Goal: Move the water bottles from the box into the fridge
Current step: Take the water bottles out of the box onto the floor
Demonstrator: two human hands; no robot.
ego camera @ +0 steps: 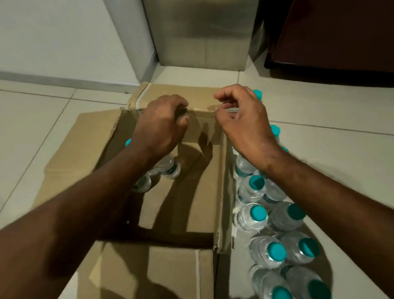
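Note:
An open cardboard box [172, 201] lies on the tiled floor with its flaps spread. A few clear water bottles [166, 167] with teal caps stand inside at its far left, partly hidden by my left wrist. My left hand [161, 126] curls over the box's far wall and grips its top edge. My right hand [244, 119] hovers at the far right corner with fingers curled, pinching something clear that looks like a bottle's top. Several more bottles [257, 213] stand in rows on the floor along the box's right side. The fridge's pale front [201, 26] rises just beyond the box.
A dark brown cabinet [348, 21] stands at the right of the fridge. A white wall and skirting [32, 45] run along the far left. Pale floor tiles [18, 145] lie left of the box and also right of the bottle rows.

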